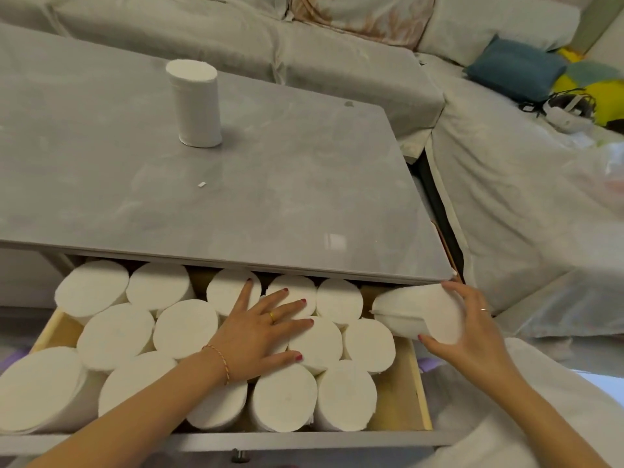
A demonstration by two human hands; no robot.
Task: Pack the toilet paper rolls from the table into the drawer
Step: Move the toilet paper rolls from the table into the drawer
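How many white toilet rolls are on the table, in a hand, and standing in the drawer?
White toilet paper roll upright on the grey table: 1
White held roll in the right hand: 1
White standing rolls in the wooden drawer: 14 showing; the left hand may hide more
Total: 16 showing

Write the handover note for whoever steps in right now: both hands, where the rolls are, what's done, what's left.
Left hand: open, palm flat on the upright rolls packed in the drawer.
Right hand: gripping a tilted roll at the drawer's back right corner, just under the table edge.
Done: the drawer is nearly full of upright rolls.
Left: seat the held roll in the right-side gap, then fetch the last roll standing upright on the table. Space looks tight; bare drawer floor shows only along the right side.
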